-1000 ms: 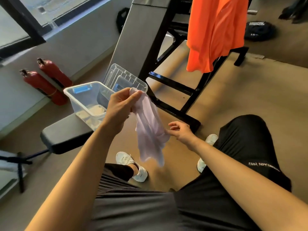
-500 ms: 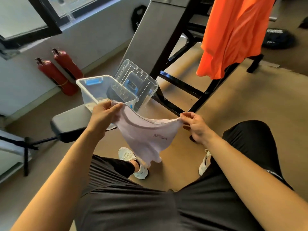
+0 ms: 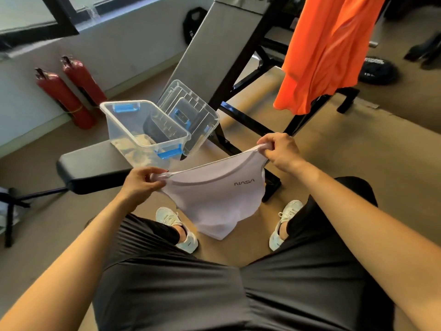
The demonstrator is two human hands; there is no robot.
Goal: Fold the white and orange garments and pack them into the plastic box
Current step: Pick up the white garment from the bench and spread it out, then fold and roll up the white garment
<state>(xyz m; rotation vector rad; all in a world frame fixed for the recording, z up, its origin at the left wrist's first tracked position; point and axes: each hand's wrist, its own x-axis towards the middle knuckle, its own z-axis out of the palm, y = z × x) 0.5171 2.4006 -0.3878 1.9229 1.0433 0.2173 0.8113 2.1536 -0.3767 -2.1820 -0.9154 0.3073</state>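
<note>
You have two garments: one white garment (image 3: 214, 201) stretched between your left hand (image 3: 140, 183) and right hand (image 3: 280, 151), each pinched closed on a top corner, and one orange garment (image 3: 319, 56) hanging on the rack. One plastic box (image 3: 143, 130) sits open on the bench (image 3: 90, 168), its lid (image 3: 191, 113) leaning behind; contents unclear.

White, orange, black and red against a tan floor (image 3: 358, 163)

The white garment (image 3: 214, 201) is showing small dark lettering; the orange garment (image 3: 327, 48) is hanging plain at upper right; the plastic box (image 3: 143, 130) is showing clear with blue clips; two fire extinguishers (image 3: 69, 91) are glowing red at left; the desk (image 3: 93, 168) is showing black.
</note>
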